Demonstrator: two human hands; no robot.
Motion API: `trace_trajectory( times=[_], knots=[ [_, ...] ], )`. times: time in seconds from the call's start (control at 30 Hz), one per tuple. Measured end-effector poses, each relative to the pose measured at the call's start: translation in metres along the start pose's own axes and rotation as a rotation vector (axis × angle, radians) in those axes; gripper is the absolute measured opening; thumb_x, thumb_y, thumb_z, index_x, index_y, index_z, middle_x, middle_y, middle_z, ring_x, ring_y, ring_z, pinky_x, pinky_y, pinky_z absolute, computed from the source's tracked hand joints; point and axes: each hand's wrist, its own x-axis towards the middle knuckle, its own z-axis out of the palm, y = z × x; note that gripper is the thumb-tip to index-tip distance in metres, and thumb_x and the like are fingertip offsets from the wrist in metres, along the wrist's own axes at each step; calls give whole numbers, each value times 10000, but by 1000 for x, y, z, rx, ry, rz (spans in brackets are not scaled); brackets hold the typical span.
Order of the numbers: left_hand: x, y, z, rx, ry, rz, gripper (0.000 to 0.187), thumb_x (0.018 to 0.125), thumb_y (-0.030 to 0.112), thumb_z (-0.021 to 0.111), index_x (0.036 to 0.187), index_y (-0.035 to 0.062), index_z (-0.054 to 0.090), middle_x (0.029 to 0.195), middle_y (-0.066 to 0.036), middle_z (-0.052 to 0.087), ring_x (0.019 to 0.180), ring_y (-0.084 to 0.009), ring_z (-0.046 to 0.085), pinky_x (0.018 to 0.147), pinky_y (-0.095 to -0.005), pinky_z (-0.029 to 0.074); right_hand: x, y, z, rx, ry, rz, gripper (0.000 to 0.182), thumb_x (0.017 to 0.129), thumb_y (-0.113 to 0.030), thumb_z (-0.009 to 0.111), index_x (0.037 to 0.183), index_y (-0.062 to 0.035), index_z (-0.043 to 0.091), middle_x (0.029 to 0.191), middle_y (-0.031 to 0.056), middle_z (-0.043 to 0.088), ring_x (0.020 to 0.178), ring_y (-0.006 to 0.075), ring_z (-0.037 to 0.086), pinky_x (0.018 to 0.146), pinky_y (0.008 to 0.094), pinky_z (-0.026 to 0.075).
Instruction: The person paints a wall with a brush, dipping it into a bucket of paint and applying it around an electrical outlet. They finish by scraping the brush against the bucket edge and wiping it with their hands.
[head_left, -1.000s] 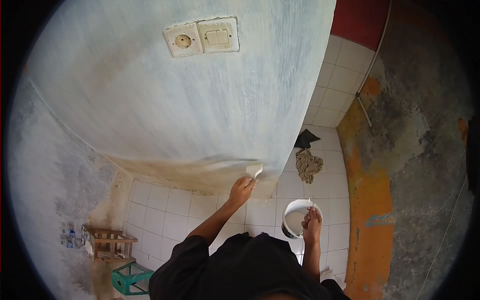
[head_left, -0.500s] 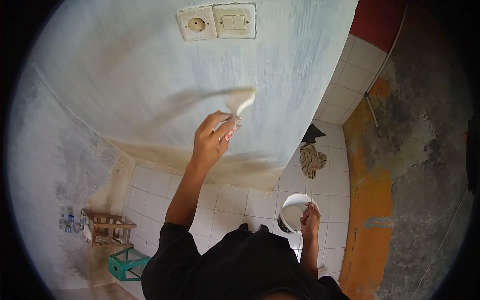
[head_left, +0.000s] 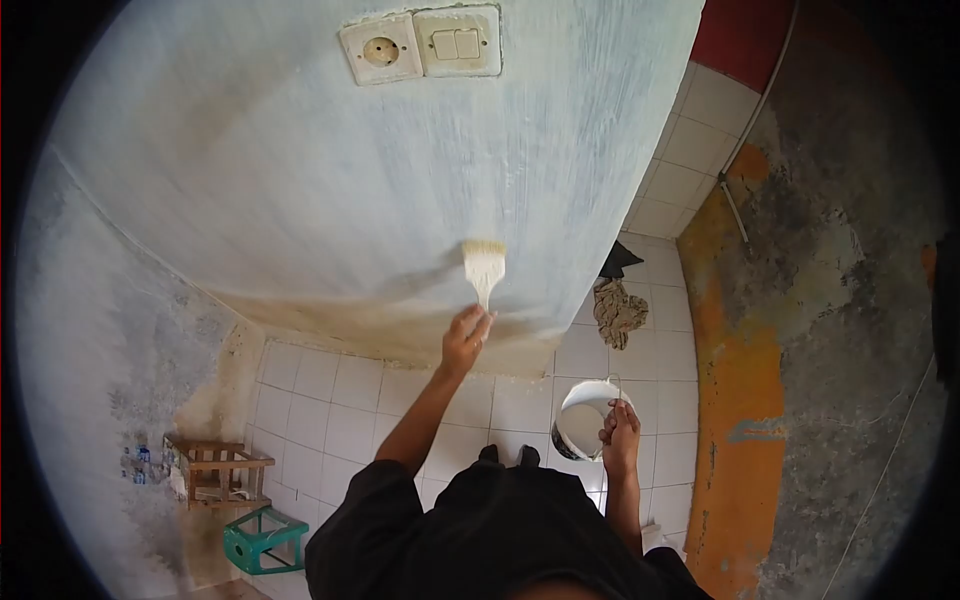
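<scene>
My left hand (head_left: 465,338) is closed around the handle of a paintbrush (head_left: 485,262), its bristles pointing up against the lower part of the pale blue-white wall (head_left: 380,190). Streaky brush marks run down the wall above the bristles. Over at the right, my right hand (head_left: 620,432) grips the wire handle of a white bucket (head_left: 567,408). Whitish paint (head_left: 582,428) shows inside it. The bucket hangs beside my body, above the tiled floor, partly covered by my fingers.
A wall socket (head_left: 381,51) and a light switch (head_left: 457,43) sit higher up. A crumpled cloth (head_left: 619,313) lies on the floor tiles (head_left: 470,402) past the wall's edge. At the lower left stand a wooden rack (head_left: 218,470) and a green stool (head_left: 265,541). An orange-and-grey wall (head_left: 740,430) rises at right.
My left hand has moved down the wall with the paintbrush, whose bristles have swung from angled right to pointing upward. My right hand keeps hold of the bucket.
</scene>
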Motion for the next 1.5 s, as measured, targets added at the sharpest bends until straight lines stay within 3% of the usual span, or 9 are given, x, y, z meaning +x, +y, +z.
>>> trace_trajectory(
  times=[0.17,0.23,0.37,0.77,0.87,0.97,1.13,1.23,1.5],
  knots=[
    [-68,12,-5,-17,-284,-134,362,749,-92,652,1079,55,688,1116,-84,614,999,-276,644,777,-335,578,-1,1,1,-28,-25,-6,171,1009,-239,515,952,-86,567,646,-73,352,499,12,250,436,200,211],
    [-81,21,-9,-98,-309,-292,365,763,-90,624,1097,48,677,1118,-92,614,991,-285,646,772,-349,574,-2,-2,5,-76,-53,-1,174,1010,-243,515,960,-85,568,647,-73,355,499,12,250,438,199,213],
    [-69,43,-32,-148,-407,-469,308,800,-67,604,1090,17,661,1098,-121,618,961,-296,652,761,-356,561,2,0,9,-79,-98,-7,196,1010,-264,520,960,-80,565,643,-74,349,500,13,250,442,199,210],
    [56,129,-81,-708,-95,-671,240,817,-99,623,1034,3,637,929,-152,626,784,-227,637,692,-311,525,11,-13,40,-126,-269,-45,259,1024,-275,493,964,-44,593,624,-98,289,501,2,223,451,207,176],
    [78,129,-80,-611,-261,-517,228,813,-85,604,1028,-14,634,890,-124,597,792,-192,641,682,-277,518,8,-23,56,-143,-322,-53,268,1031,-305,477,954,-65,568,614,-100,260,503,14,184,459,214,165],
    [87,138,-64,-525,-462,-470,239,790,-73,602,1014,-2,646,863,-132,595,772,-222,641,680,-293,513,3,-30,64,-129,-357,-54,279,1036,-306,462,964,-61,573,609,-98,263,498,18,180,460,216,167],
    [60,148,-11,-239,-690,-291,120,793,117,633,895,55,645,853,-82,629,732,-279,602,722,-382,409,-3,-34,72,-58,-388,-4,284,1037,-306,463,966,-66,599,616,-93,291,516,20,216,462,213,188],
    [45,151,2,-230,-684,-198,136,780,111,641,903,53,644,847,-79,626,736,-276,606,727,-376,407,-4,-30,70,-58,-403,14,278,1037,-301,465,959,-81,614,623,-92,301,527,22,228,463,212,198],
    [69,157,-11,-326,-543,-293,213,745,25,660,954,64,655,883,-75,644,810,-286,613,748,-376,437,-2,-31,66,35,-327,90,251,1027,-290,492,963,-86,623,622,-91,304,533,17,240,464,208,199]
  ],
)
